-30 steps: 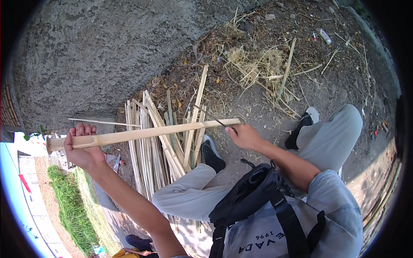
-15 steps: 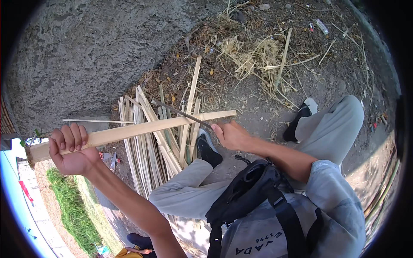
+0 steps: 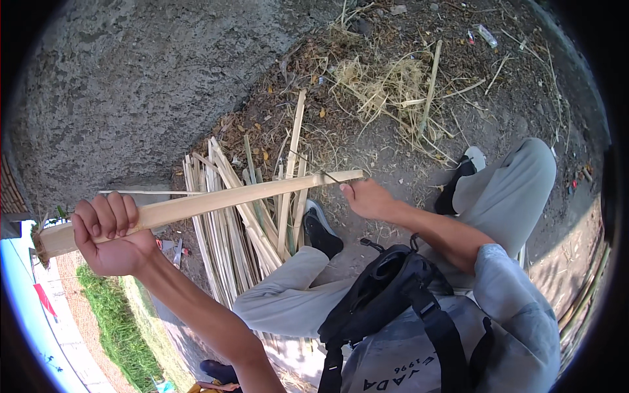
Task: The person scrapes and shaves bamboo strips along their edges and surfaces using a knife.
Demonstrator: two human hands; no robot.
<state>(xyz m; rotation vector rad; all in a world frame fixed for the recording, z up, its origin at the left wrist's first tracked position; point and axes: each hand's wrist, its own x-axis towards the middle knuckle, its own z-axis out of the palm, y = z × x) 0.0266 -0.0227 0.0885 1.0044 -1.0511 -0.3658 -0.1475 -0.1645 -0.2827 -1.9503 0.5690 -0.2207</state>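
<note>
My left hand [image 3: 108,236] is closed around the thick left end of a long pale bamboo slat [image 3: 226,201]. The slat slants across in front of me, tapering toward its right end. My right hand [image 3: 369,199] grips a thin dark-bladed knife [image 3: 333,177], its handle hidden by the fingers. The blade crosses the slat close to its right tip, and a small curl or rough spot shows where they meet. Beneath the slat, a bundle of split bamboo strips [image 3: 213,242] lies on the ground by my left shoe [image 3: 321,232].
A rough grey stone or concrete surface [image 3: 144,85] fills the upper left. Pale shavings [image 3: 377,88] are heaped on the dirt ahead. A saw-like metal blade [image 3: 177,253] lies left of the strips. A black bag [image 3: 386,281] hangs at my front. Another person's sleeve [image 3: 209,388] shows at the bottom.
My right hand has moved right with the knife, the blade sliding along the slat toward its far tip. My left hand keeps its hold, nearly in place.
</note>
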